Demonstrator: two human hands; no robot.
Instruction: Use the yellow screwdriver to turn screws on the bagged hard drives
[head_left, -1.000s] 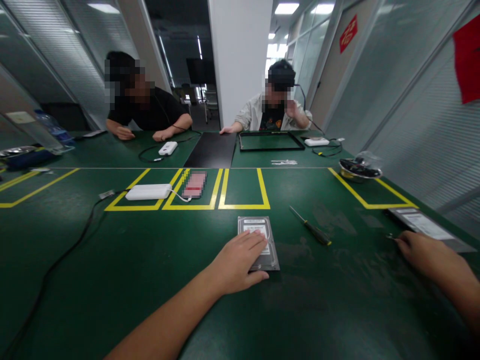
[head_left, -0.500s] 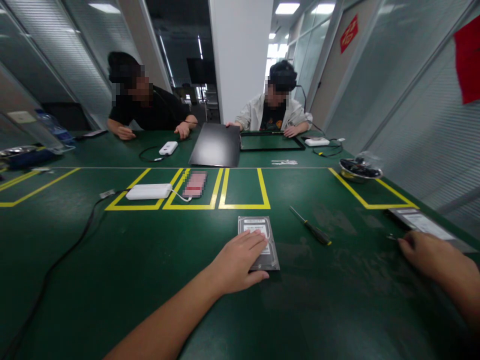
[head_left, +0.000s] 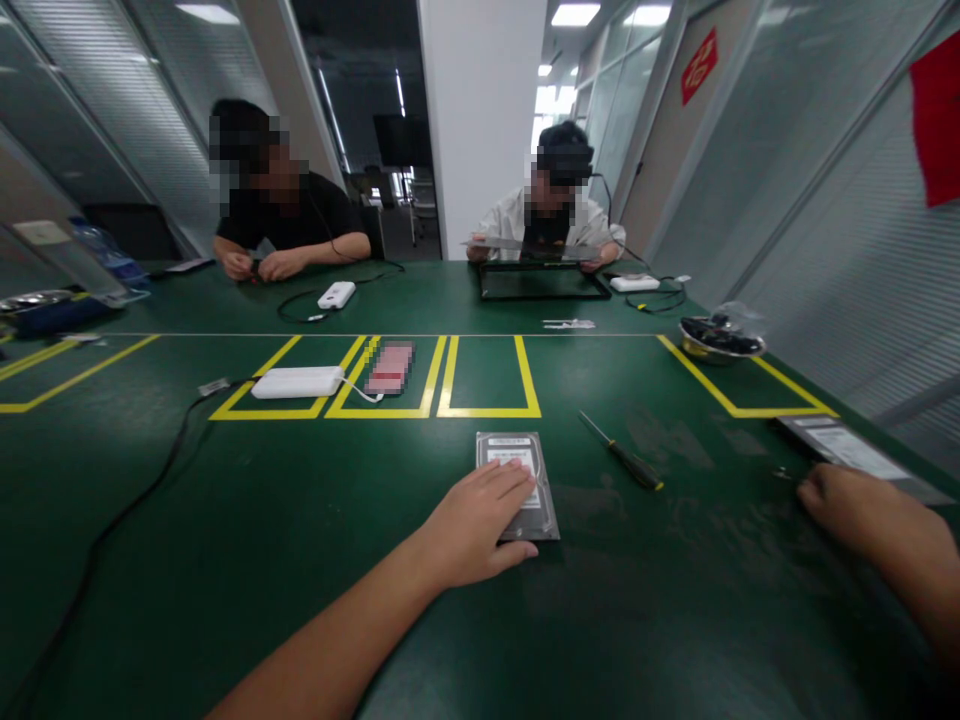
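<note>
A hard drive (head_left: 546, 515) with a white label lies flat on the green table in front of me. My left hand (head_left: 480, 515) rests on it, palm down, fingers stretched out and thumb off to the side. Off to the right, my right hand (head_left: 862, 505) is down at the table with its fingers curled in; whether anything is between them is hidden. Just left of those fingertips are some tiny metal pieces (head_left: 782, 473), perhaps screws. Between the two hands lies a screwdriver (head_left: 630, 462) with a dark handle, its tip pointing away to the left.
A second labelled metal drive or case (head_left: 855, 448) lies beyond my right hand. Farther back stand a bowl of dark parts (head_left: 721, 338), a white power bank (head_left: 298, 382) and a phone (head_left: 390, 368). Two people sit opposite; a black frame (head_left: 545, 296) lies before one.
Both my hands stay nearly where they were. Across the table, the right person has lifted the dark panel and tilted it nearly level above the frame. The left person has brought both hands together.
</note>
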